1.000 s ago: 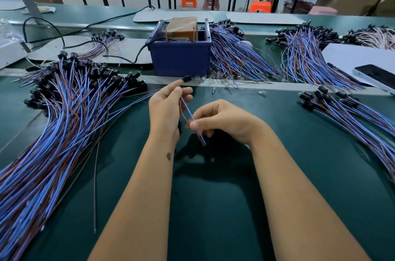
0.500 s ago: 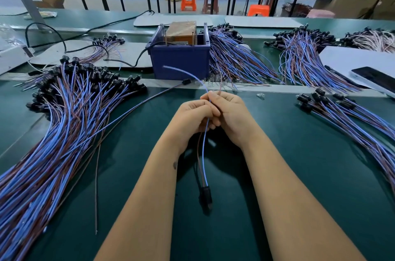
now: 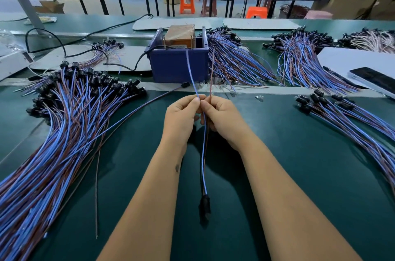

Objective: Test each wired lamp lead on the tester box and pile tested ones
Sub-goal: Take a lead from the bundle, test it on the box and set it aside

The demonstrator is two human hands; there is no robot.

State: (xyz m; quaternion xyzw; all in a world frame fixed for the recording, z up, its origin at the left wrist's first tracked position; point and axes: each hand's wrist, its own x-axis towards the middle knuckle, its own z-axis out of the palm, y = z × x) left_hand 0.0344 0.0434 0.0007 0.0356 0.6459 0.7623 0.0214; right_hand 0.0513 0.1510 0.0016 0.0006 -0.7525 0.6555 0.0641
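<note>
Both hands up over the green bench, close together, just short of the tester box. Left hand pinches the blue wire between thumb and fingertips; right hand pinches the brown wire the same way. The two wire ends stand up and apart, in a narrow V against the front of the blue box. Below the hands both wires run down together to the black lamp socket, which hangs just above or on the bench near the forearms — cannot tell which.

Step in hand, as I judge it: bring the two bare ends to the contacts on the box. Two upright pins show at the top of the box beside the taped brown block; likely the touch points, though too small to be sure.

To do it well:
- keep the ends spread, so they do not touch each other;
- hold each wire near its tip for a steady aim;
- land one end on each pin at once, then look down at the socket for light;
- leave slack below, so the socket is not dragged.

Large pile of leads lies to the left, a smaller pile to the right. Which is the tested one the frame does not tell.
</note>
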